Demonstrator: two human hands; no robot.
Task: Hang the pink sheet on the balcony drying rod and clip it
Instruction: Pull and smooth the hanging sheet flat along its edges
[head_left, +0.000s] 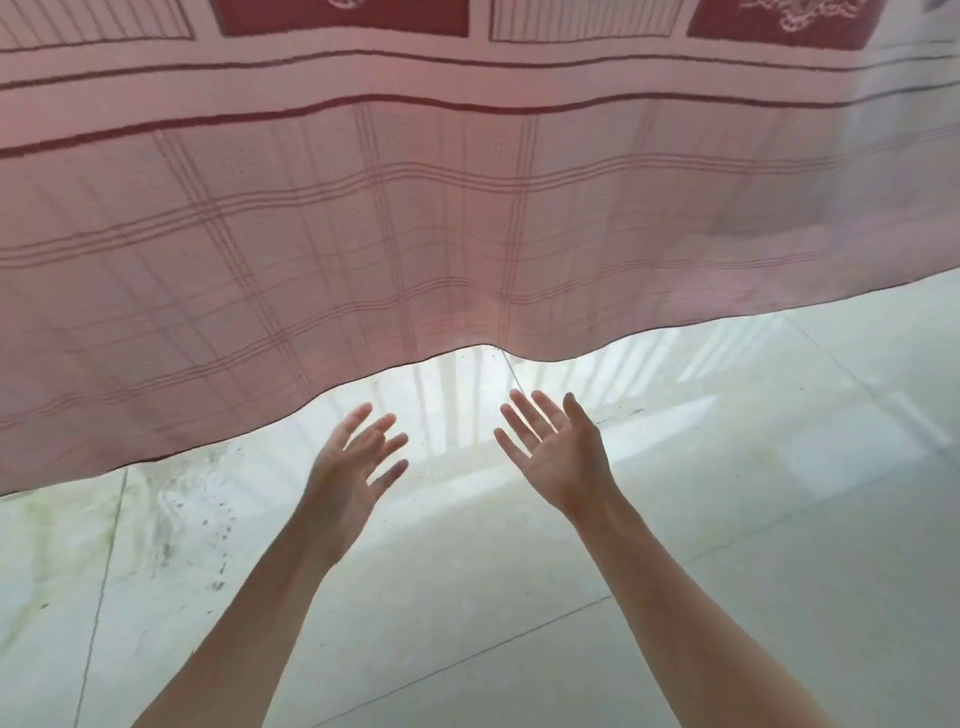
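The pink sheet (415, 208) hangs across the whole upper part of the view, its lower hem running in a wavy line from low on the left to higher on the right, clear of the pale tiled floor (675, 571) beneath it. Both hands are raised just under that hem and hold nothing: the left hand (348, 467) has its fingers spread and loosely bent, the right hand (558, 452) is turned palm-up with its fingers straight, and neither touches the cloth. The fabric looks thin and light (daylight comes through it, and the woven check lines show plainly), so it should be soft and limp, folding wherever it is pinched and liable to sway or slide along whatever carries it. The hem, with its dark edging, seems the firmest place to grasp, one hand on either side of the dip in the middle. The rod and any clips are out of view.
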